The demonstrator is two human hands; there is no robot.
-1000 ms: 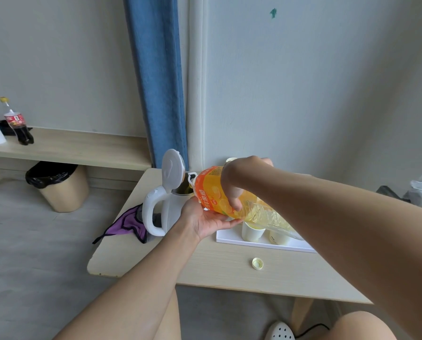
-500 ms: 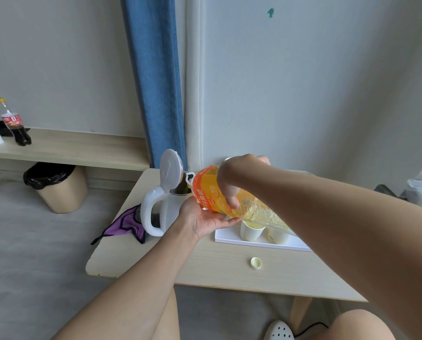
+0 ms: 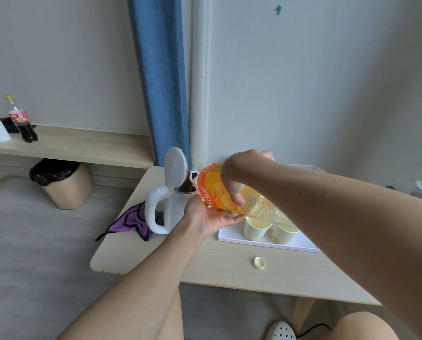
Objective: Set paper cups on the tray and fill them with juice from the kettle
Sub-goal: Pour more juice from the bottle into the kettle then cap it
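Orange bottle (image 3: 212, 190) tilted, mouth at open kettle (image 3: 164, 212) | right hand (image 3: 239, 173) grips bottle, left hand (image 3: 210, 218) flat under it, kettle just left | cups (image 3: 255, 230) on tray (image 3: 232, 238) below right hand | filling cups from kettle likely not yet done

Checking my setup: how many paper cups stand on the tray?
2: left cup near the tray's front, right cup beside it; the right forearm may hide more.
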